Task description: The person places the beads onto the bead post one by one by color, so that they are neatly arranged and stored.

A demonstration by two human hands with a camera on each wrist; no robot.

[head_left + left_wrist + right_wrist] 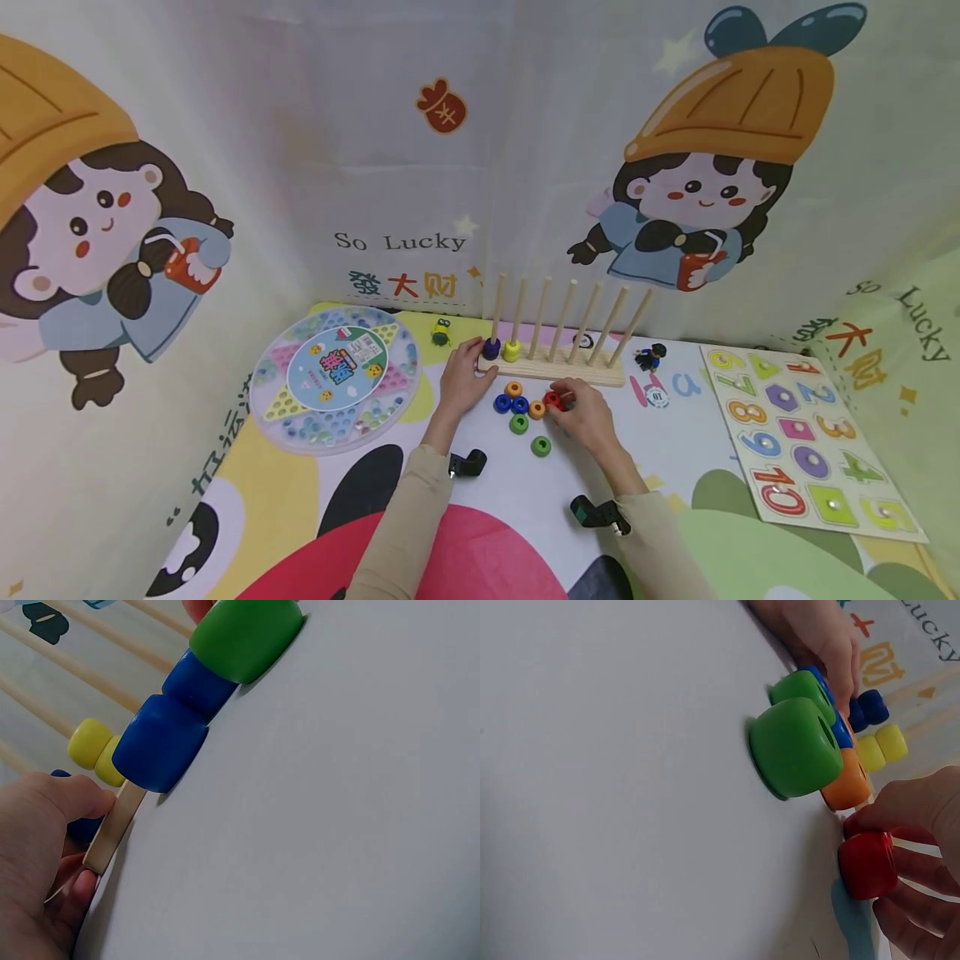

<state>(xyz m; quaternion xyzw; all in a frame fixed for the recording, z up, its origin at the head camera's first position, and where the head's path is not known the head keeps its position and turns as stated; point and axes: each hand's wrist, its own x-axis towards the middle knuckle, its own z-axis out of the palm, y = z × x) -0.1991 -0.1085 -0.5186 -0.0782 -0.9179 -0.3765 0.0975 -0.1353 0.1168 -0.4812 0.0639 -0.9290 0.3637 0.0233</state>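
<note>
A wooden peg stand (pixel 551 368) with several upright rods stands near the wall. Dark blue beads (pixel 491 348) sit on its leftmost rod and yellow beads (pixel 512 351) on the one beside it. My left hand (pixel 467 379) grips the stand's left end, thumb along the front of the base (pixel 116 829). My right hand (pixel 585 410) pinches a red bead (pixel 851 825) at the right of the loose beads; another red bead (pixel 868 864) lies against the fingers. Loose on the table are blue beads (pixel 502 403), orange beads (pixel 537 409) and green beads (pixel 541 446).
At the left lies a round marble game board (pixel 337 371). A small green and yellow figure (pixel 440 332) stands behind my left hand, and a dark-haired toy figure (pixel 651 357) is right of the stand. A number puzzle board (pixel 810 442) lies far right. Printed cloth walls border the table.
</note>
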